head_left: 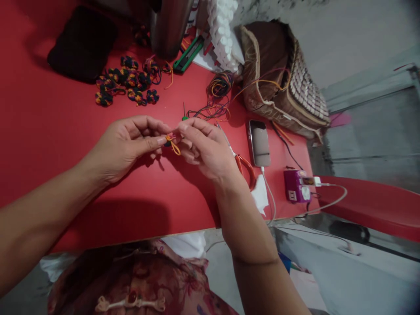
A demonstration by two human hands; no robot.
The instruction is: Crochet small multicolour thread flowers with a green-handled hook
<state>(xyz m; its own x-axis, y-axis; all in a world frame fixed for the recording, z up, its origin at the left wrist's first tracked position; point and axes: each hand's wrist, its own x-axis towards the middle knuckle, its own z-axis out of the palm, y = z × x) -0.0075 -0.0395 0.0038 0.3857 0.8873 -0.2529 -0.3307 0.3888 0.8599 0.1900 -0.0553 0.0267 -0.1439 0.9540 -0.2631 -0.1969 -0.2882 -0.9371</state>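
Note:
Over the red table, my left hand [129, 142] pinches a small knotted cord piece [168, 141] between thumb and fingers. A yellow-orange loop [176, 149] sticks out of it toward my right hand [206, 146]. The right thumb and forefinger are pressed together close beside the piece, where pink strands run to the fingertips; most of what they grip is hidden. Behind the right hand lies a green-handled needle-like tool [184, 117], partly covered. Orange-handled scissors [245, 169] rest by my right wrist, their blades partly hidden.
Several multicoloured knotted cord pieces [131, 78] lie at the back left beside a dark case [83, 43]. Farther right are a green box cutter [188, 54], a cord bundle [220, 84], a brown bag [272, 65], a charging phone [259, 143] and a purple power block [297, 186].

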